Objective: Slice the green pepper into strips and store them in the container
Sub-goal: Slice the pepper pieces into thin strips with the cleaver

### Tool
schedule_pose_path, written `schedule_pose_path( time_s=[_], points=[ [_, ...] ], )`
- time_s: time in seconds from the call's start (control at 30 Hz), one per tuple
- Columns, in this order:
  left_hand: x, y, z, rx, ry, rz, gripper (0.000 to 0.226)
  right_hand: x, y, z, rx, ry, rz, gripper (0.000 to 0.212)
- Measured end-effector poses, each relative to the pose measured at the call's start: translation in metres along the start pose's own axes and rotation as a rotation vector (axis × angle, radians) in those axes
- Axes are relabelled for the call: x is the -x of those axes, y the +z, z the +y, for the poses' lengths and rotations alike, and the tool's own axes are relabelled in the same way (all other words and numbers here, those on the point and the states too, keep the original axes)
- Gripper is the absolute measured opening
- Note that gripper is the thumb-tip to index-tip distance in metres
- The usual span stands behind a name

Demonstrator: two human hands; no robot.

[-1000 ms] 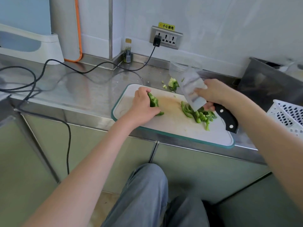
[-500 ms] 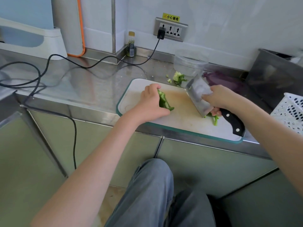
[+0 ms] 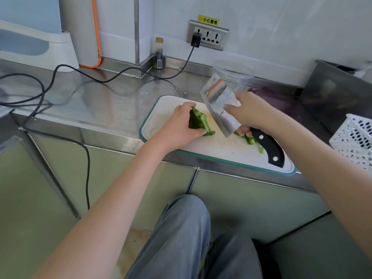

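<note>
The left hand (image 3: pixel 178 125) is gripping the uncut green pepper piece (image 3: pixel 198 122); the right hand (image 3: pixel 248 111) is clasping the steel cleaver (image 3: pixel 219 109), which should be coming down just beside tucked fingertips.

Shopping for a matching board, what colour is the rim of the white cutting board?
Teal green, clearest along the white cutting board near rim in the head view.

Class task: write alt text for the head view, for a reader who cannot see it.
On a white cutting board, the left hand holds a green pepper while the right hand grips a cleaver beside it. Cut strips lie under the right hand; a clear container stands behind.
</note>
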State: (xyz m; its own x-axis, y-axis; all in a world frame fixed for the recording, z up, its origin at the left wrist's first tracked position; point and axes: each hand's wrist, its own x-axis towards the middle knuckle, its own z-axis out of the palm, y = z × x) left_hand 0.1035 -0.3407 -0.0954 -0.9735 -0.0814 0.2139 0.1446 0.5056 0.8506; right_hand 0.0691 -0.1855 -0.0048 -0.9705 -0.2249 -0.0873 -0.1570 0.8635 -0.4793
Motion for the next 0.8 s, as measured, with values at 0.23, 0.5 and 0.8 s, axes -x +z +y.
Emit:
schedule_pose_path(
  time_s=[0.23,0.5,0.8],
  points=[
    [-0.008,0.002,-0.01,0.079,-0.011,0.01,0.072,0.007,0.009,-0.006,0.009,-0.037,-0.012,0.037],
    [-0.009,0.003,-0.012,0.03,0.011,0.021,0.071,0.003,0.006,-0.004,0.101,-0.06,-0.027,0.036],
    [-0.011,0.002,-0.012,0.027,0.031,0.017,0.064,-0.006,0.007,-0.009,0.173,-0.059,-0.076,0.035]
  ],
)
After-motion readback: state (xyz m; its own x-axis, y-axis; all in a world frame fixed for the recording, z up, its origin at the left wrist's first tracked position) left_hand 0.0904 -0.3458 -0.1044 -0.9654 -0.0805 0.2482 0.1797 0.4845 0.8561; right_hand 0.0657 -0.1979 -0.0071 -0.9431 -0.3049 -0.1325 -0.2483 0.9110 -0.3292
